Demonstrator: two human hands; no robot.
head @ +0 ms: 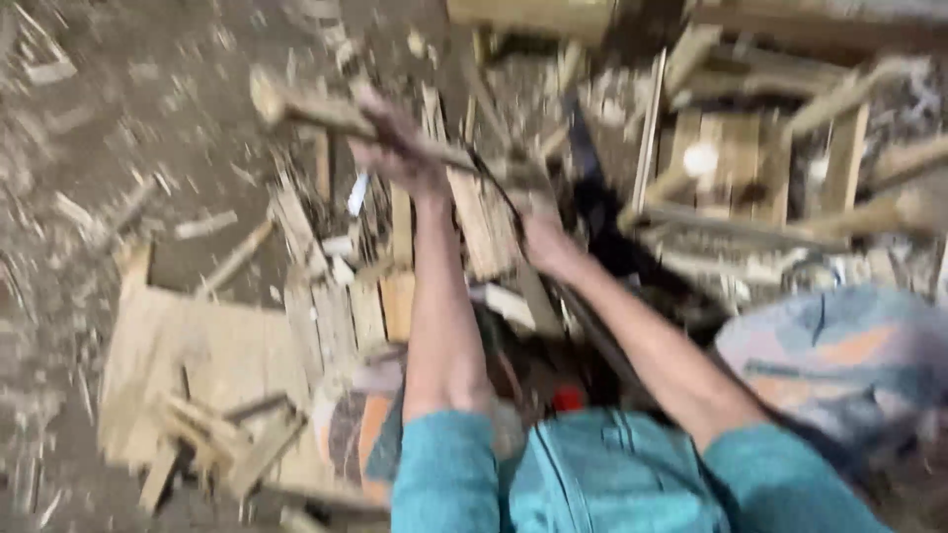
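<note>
Blurry frame, so I read it coarse. My left hand (395, 143) has its grip closed around a long wooden stick (326, 114), which lies slanted with its thick end up and to the left of the hand and its other end running down-right toward my right hand (541, 242). The right hand sits just beside the lower end of that stick, over a pile of split wood pieces (484, 227); I cannot tell if its grip is closed on anything, too smeared. A thin dark cord (499, 192) runs from the stick past the right hand.

Everything else placed off the stick: below and left of it, a flat pale wooden board (212, 355) lies on the dirt floor (128, 118), with short offcuts (212, 439) stacked on its near edge. Right of the stick, a wooden frame of slats (750, 148) stands among scraps. Below the stick, both forearms lead back to teal sleeves (444, 474). Far lower right of it, patterned blue and orange cloth (839, 355).
</note>
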